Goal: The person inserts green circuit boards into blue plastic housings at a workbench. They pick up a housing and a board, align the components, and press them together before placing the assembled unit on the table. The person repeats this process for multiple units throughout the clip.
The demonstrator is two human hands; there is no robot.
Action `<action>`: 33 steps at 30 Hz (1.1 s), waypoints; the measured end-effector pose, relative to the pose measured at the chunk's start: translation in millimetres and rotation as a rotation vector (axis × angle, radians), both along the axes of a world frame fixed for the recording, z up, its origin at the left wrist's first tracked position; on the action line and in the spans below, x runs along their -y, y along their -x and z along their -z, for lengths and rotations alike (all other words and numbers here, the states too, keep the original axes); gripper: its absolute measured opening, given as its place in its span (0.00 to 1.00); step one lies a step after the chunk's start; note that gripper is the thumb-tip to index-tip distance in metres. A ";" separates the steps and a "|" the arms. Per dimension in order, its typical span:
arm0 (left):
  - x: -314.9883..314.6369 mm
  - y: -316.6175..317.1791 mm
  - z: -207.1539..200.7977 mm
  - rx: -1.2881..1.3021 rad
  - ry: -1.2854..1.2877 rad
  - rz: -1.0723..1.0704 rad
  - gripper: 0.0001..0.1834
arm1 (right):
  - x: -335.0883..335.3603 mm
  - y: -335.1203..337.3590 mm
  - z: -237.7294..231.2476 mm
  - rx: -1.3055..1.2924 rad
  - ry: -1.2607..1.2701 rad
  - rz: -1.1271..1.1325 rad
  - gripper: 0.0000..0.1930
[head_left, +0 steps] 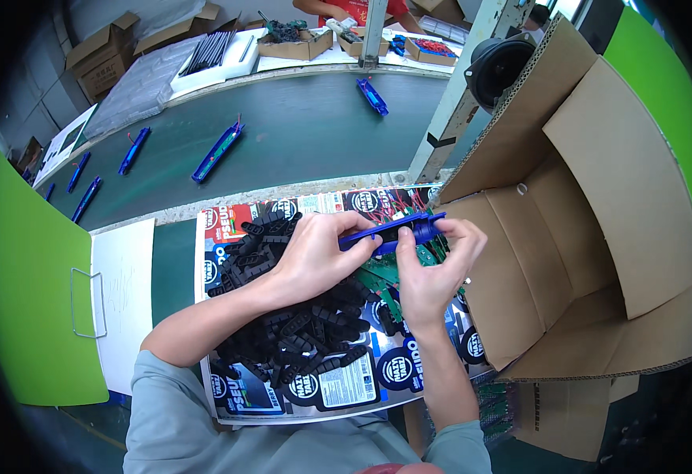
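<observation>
Above a sticker-covered work board, both my hands hold one blue plastic housing, a long half-shell with ribs at its right end. My left hand pinches its left part between thumb and fingers. The right end sits in the grip of my right hand, its thumb pressed against the near side. Something dark shows inside the shell, partly covered by my fingers. Below my left forearm lies a heap of small black plastic parts. Green circuit boards with red wires lie under and behind the housing.
An open cardboard box stands close on the right. Beyond the board runs a green conveyor belt carrying several blue housings. A metal post with a black speaker rises behind. Across the belt, a person in red works beside part trays.
</observation>
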State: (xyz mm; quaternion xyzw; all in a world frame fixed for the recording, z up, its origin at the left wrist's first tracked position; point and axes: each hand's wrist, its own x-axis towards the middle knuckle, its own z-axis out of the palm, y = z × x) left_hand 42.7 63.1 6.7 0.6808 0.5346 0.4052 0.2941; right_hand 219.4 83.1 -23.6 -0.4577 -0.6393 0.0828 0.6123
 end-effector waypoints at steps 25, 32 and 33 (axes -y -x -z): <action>15.5 60.2 -7.7 0.322 0.090 -0.150 0.11 | 4.3 -9.7 9.6 0.932 0.212 -0.352 0.12; 14.4 60.8 -0.3 0.313 0.065 -0.139 0.11 | 12.6 -10.5 10.1 0.991 0.138 -0.286 0.04; 14.0 59.7 -0.7 0.315 0.070 -0.139 0.11 | 13.7 -7.9 8.8 1.013 0.135 -0.276 0.04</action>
